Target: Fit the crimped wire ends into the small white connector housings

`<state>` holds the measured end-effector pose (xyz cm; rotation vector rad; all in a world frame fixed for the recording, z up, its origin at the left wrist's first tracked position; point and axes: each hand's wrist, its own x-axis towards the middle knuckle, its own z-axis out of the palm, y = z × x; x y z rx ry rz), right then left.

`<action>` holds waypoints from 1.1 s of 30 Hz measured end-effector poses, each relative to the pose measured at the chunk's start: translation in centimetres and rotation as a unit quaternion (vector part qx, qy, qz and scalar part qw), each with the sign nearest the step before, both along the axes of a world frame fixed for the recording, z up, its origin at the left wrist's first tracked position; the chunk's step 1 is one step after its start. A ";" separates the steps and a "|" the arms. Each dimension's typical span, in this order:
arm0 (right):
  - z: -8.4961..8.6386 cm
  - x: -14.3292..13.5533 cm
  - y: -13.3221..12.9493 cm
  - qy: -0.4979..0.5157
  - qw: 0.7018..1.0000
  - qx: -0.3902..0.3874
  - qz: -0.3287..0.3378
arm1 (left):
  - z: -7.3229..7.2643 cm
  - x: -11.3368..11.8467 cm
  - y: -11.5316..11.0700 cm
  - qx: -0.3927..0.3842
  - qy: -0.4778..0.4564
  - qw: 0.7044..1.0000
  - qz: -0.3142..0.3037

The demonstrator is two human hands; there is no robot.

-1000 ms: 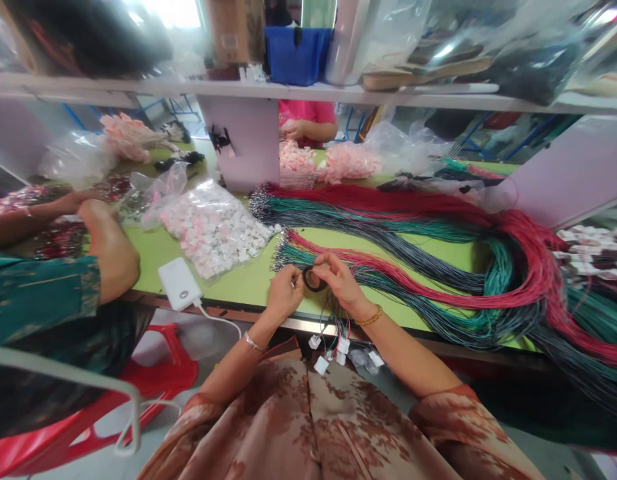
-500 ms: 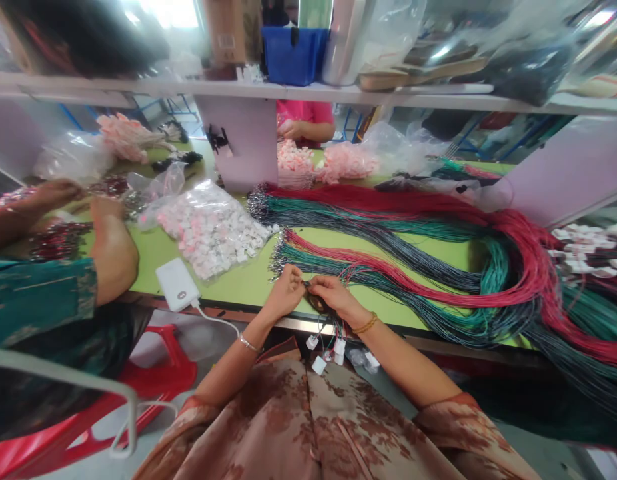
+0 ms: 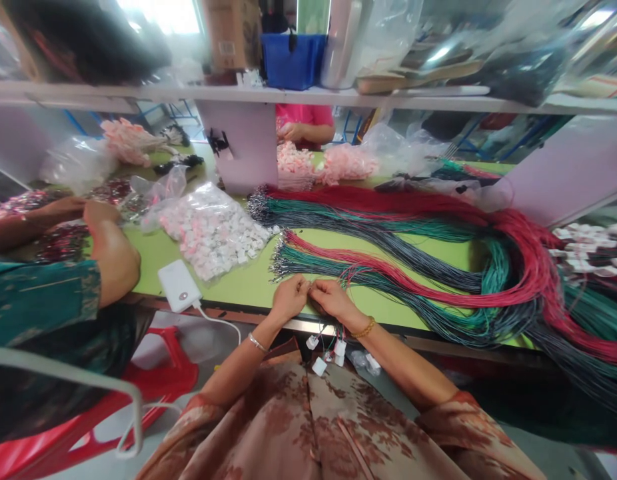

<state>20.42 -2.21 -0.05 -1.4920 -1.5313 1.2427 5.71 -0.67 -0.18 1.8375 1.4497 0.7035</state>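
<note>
Close together at the table's front edge, my left hand and my right hand are both closed, fingertips nearly touching. Thin wires come out below my right hand, and white connectors hang from them over the edge. What my left fingertips pinch is too small to make out. Just beyond the hands lies a bundle of red, green and black wires, its metal-tipped ends near my left hand. Behind it runs a second, thicker bundle of red, green and black wires.
A clear bag of white connectors and a white power bank with a cable lie to the left. A co-worker's arm is at the far left, beside a red stool. A shelf crosses above the table.
Both my hands have moved slightly down and closed in; the small dark thing seen between them before is now hidden. The co-worker's hands at left have come together.
</note>
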 end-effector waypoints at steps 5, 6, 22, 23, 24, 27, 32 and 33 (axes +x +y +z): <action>3.5 -0.4 -4.5 0.017 0.987 -0.010 0.160 | -0.4 0.7 0.2 0.014 0.067 0.996 0.055; 4.7 -0.6 -5.8 0.037 0.959 -0.012 0.280 | -0.3 0.7 0.6 0.017 0.086 0.994 0.072; 4.5 9.0 12.2 -0.524 0.838 0.128 -0.077 | 1.8 2.6 -4.6 0.054 0.264 0.954 -0.132; 4.7 8.5 12.1 -0.516 0.840 0.147 -0.082 | 1.9 2.8 -4.7 0.053 0.266 0.951 -0.148; 5.0 7.8 11.8 -0.495 0.849 0.171 -0.073 | 1.9 3.0 -4.8 0.054 0.269 0.948 -0.162; 5.7 4.9 10.9 -0.397 0.891 0.205 0.078 | 2.1 3.5 -5.2 0.068 0.276 0.938 -0.196; 4.2 1.7 9.7 -0.401 0.871 0.191 0.211 | 2.9 4.6 -6.0 0.101 0.277 0.921 -0.255; 3.6 1.6 9.6 -0.400 0.871 0.195 0.208 | 3.0 4.9 -6.2 0.104 0.281 0.916 -0.268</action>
